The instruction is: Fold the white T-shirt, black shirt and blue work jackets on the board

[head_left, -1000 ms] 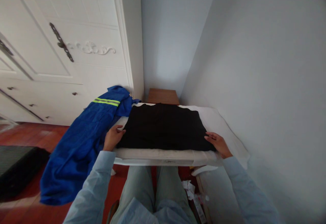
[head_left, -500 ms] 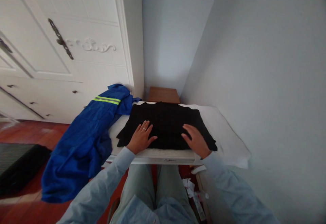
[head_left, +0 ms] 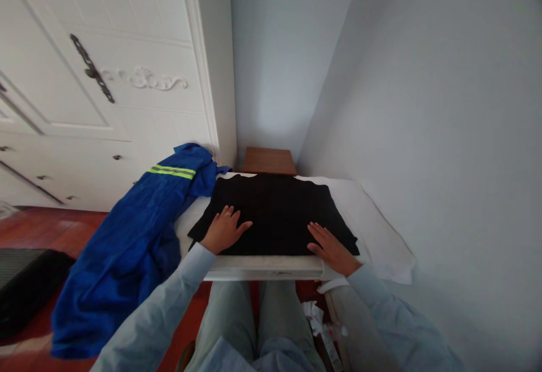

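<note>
White wardrobe (head_left: pixel 127 50) seen upper left of frame. Blue jacket (head_left: pixel 135 225) draped off desk (head_left: pixel 262 267) left edge, kept clear of work. Black garment (head_left: pixel 275 214) spread flat at frame centre on desk. Left hand (head_left: pixel 223 230) and right hand (head_left: pixel 332 246) laid palm-down on near edge, fingers (head_left: pixel 315 230) extended, slightly apart, nothing gripped; cloth pressed flat.

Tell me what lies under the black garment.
The black garment lies on a white cloth covering the table. Both hands, left and right, press flat on top. Anything between its folded layers is hidden.
</note>
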The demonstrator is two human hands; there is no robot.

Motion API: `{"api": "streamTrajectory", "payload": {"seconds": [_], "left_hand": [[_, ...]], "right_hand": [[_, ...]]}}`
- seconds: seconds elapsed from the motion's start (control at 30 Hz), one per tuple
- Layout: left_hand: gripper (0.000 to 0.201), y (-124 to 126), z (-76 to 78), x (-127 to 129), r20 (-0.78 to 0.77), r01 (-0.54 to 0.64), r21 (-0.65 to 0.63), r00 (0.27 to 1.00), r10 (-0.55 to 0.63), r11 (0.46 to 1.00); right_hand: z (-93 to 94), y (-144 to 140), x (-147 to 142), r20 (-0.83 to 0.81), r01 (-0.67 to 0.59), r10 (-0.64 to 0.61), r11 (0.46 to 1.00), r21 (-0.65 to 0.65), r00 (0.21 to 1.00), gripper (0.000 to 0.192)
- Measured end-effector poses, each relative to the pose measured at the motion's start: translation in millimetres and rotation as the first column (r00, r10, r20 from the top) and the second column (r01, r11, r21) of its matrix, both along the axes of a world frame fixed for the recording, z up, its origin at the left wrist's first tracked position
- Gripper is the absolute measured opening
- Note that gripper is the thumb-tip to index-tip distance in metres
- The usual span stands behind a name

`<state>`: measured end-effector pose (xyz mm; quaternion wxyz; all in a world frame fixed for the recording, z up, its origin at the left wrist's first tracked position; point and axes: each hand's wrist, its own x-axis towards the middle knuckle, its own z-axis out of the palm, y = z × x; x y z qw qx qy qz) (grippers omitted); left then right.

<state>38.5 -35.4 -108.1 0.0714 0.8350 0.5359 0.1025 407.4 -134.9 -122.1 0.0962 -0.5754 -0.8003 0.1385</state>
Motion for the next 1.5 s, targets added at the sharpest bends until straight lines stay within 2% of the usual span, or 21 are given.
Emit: {"api": "streamTrajectory", "payload": {"seconds": [0.1, 0.17, 0.27, 0.33, 0.43, 0.53, 0.77, 0.9, 1.0, 1.17, 1.2, 1.27, 1.37, 1.5], "left_hand": [[0.069, 32, 16.5, 30, 0.055, 0.056, 0.102, 0.997, -0.062, 0.993], [0.066, 54, 19.5, 52, 0.057, 0.129, 0.135, 0.989, -0.138, 0.982], [0.067, 78, 8.2, 71, -0.001, 0.084, 0.068, 0.996, -0.084, 0.994], [0.071, 86, -5.7, 70, -0.03, 0.017, 0.004, 0.999, -0.017, 1.0], [0.074, 89, -24.6, 57, -0.02, -0.034, 0.023, 0.999, 0.034, 0.999], [0.074, 90, -33.0, 45, 0.016, -0.066, 0.071, 0.998, 0.065, 0.995], [0.075, 98, -25.0, 29, -0.018, -0.148, 0.005, 0.989, 0.148, 0.989], [0.077, 114, -15.2, 12, -0.037, -0.164, 0.066, 0.985, 0.167, 0.984], [0.071, 131, -8.4, 5, -0.041, -0.089, 0.135, 0.995, 0.095, 0.987], [0.062, 154, -7.9, 22, 0.003, 0.176, 0.139, 0.984, -0.178, 0.974], [0.062, 156, -9.8, 27, 0.013, 0.202, 0.129, 0.979, -0.205, 0.971], [0.063, 160, -15.2, 36, 0.024, 0.184, 0.084, 0.982, -0.187, 0.979], [0.065, 164, -24.3, 34, 0.0, 0.073, 0.014, 0.997, -0.073, 0.997], [0.065, 171, -32.7, 13, -0.017, 0.05, 0.026, 0.999, -0.05, 0.998]], "right_hand": [[17.0, 29, -31, -0.081, -0.026, 0.033, 0.995, 0.093, 0.996, 0.072], [23.1, 57, -58, -0.105, -0.047, 0.062, 0.988, 0.147, 0.993, 0.071], [19.0, 96, -87, -0.043, -0.049, 0.054, 0.992, 0.12, 0.998, 0.073], [10.0, 112, -88, 0.045, -0.004, 0.002, 0.999, 0.051, 0.999, 0.076], [-3.5, 121, -64, 0.145, 0.052, -0.054, 0.999, 0.015, 0.988, 0.077], [-10.2, 118, -26, 0.192, 0.07, -0.075, 0.997, 0.033, 0.979, 0.073], [-13.4, 113, 56, 0.256, 0.233, -0.224, 0.972, -0.003, 0.94, 0.075], [-11.2, 122, 71, 0.241, 0.304, -0.291, 0.953, -0.016, 0.926, 0.078], [-0.3, 137, 48, 0.21, 0.255, -0.257, 0.966, 0.037, 0.943, 0.081], [19.7, 177, -40, 0.163, 0.036, -0.054, 0.993, 0.114, 0.985, 0.079], [20.8, 185, -57, 0.157, 0.0, -0.018, 0.993, 0.117, 0.987, 0.079], [19.1, 201, -81, 0.154, -0.041, 0.024, 0.993, 0.107, 0.988, 0.079], [9.2, 216, -85, 0.175, -0.007, -0.001, 0.999, 0.042, 0.985, 0.076], [-6.4, 221, -44, 0.211, 0.066, -0.071, 0.997, 0.031, 0.975, 0.07]]}}
